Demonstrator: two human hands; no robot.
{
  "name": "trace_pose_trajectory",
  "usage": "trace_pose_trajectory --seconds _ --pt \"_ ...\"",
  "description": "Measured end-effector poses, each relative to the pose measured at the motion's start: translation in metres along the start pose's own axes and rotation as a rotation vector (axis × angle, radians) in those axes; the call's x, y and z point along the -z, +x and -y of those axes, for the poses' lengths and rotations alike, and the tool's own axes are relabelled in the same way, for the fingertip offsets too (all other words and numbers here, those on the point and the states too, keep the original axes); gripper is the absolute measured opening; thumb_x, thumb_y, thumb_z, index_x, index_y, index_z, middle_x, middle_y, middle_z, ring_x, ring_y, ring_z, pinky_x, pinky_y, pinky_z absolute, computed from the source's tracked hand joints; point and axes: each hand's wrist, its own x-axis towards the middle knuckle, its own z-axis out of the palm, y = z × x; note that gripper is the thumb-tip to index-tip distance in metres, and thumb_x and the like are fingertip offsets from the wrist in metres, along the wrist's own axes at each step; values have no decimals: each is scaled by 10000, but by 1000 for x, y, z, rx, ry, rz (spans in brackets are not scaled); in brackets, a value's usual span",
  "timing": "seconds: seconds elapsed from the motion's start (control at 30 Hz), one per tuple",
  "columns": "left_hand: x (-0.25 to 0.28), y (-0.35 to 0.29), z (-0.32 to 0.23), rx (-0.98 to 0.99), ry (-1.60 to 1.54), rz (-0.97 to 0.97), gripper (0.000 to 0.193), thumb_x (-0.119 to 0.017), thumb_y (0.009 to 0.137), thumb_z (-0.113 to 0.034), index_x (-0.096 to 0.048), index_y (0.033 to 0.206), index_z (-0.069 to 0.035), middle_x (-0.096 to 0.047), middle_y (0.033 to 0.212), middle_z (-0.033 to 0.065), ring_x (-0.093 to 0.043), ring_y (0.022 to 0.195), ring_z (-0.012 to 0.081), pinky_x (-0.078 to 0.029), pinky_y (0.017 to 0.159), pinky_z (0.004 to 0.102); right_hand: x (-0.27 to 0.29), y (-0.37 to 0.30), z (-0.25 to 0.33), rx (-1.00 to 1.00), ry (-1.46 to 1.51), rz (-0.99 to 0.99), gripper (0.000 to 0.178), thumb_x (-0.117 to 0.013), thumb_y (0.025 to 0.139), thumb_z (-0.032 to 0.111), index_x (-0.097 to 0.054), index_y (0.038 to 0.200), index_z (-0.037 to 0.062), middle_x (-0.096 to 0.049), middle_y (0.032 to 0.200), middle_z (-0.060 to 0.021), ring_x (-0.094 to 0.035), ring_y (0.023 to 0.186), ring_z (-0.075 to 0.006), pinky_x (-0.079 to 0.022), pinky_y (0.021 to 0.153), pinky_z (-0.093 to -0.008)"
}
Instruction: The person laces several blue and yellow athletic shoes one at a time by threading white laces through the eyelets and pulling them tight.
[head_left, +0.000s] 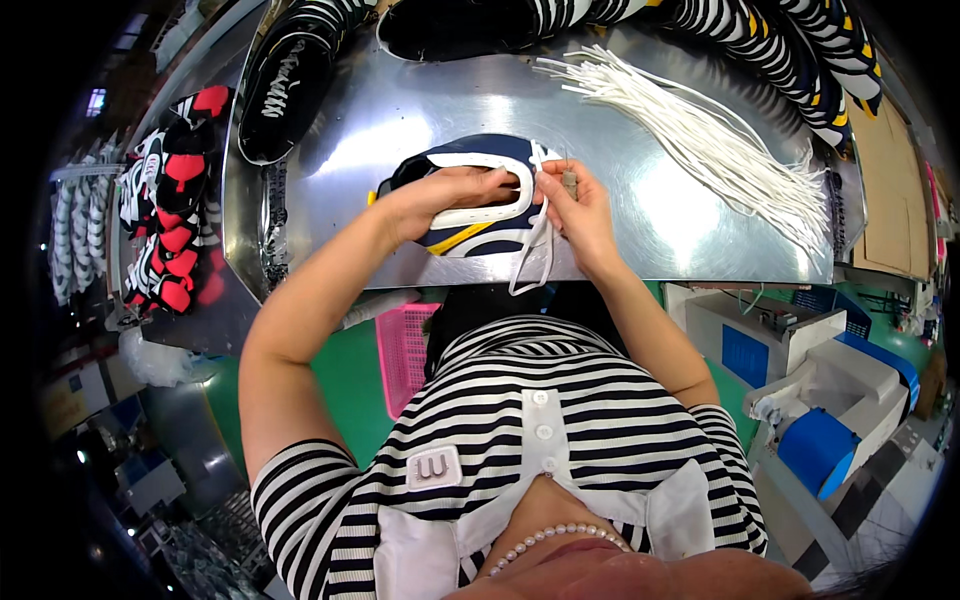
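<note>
A navy and white shoe upper (510, 145) with yellow stripes lies on the metal table in front of me. My left hand (445, 195) grips it, thumb over the white eyelet band and fingers partly hidden in the opening. Threaded at the band's right end, a white shoelace (547, 255) hangs down in a loop past the table's front edge. At that same end my right hand (585, 210) pinches the lace between thumb and finger. A small tool with a short tan handle (569, 181) and a thin metal tip is also held in those fingers.
Loose white shoelaces (690, 130) lie in a bundle at the right of the metal table (350, 225). Striped uppers (735, 40) line its far side; a black-lined upper (285, 95) sits far left. Red-and-black shoe parts (178, 240) stand left, a pink basket (400, 350) below, machinery (820, 450) right.
</note>
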Motion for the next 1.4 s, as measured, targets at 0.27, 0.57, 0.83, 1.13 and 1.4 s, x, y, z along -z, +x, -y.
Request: trace_pose_trajectory --seconds 0.27,0.57,0.83,1.13,1.4 --pt "-46 3 10 -341 -313 -212 552 -516 1006 -399 -553 1250 95 -609 1224 173 -558 1170 229 -396 1061 332 -9 -13 42 65 -29 59 126 -630 949 147 -618 972 24 -640 722 -9 -430 533 -7 -316 483 -164" --pt "-63 -13 24 -585 -37 -455 276 -631 966 -231 -675 1106 3 -685 1032 28 -613 933 99 -484 824 251 -14 -20 54 90 -379 81 129 -639 923 135 -643 871 17 -649 662 -19 -577 611 -55 -432 562 -212" --pt "-65 -12 32 -691 -17 -510 204 -661 933 -154 -689 1036 20 -698 941 20 -637 842 89 -499 739 238 -15 -33 56 159 -521 135 118 -634 948 111 -611 955 -4 -634 737 -10 -514 643 -42 -420 607 -193" --pt "-66 -18 30 -584 -51 -537 178 -694 912 -142 -703 1006 9 -703 911 30 -646 790 97 -511 696 238 -7 -46 61 395 -698 78 127 -647 912 78 -587 1002 11 -694 821 -140 -678 680 -253 -517 622 -318" --pt "-67 -17 32 -634 140 -590 192 -706 908 -161 -711 1026 -10 -705 902 15 -639 788 84 -502 679 232 -2 -39 66 336 -741 97 118 -661 899 85 -614 961 -4 -690 799 -148 -676 657 -260 -511 589 -310"
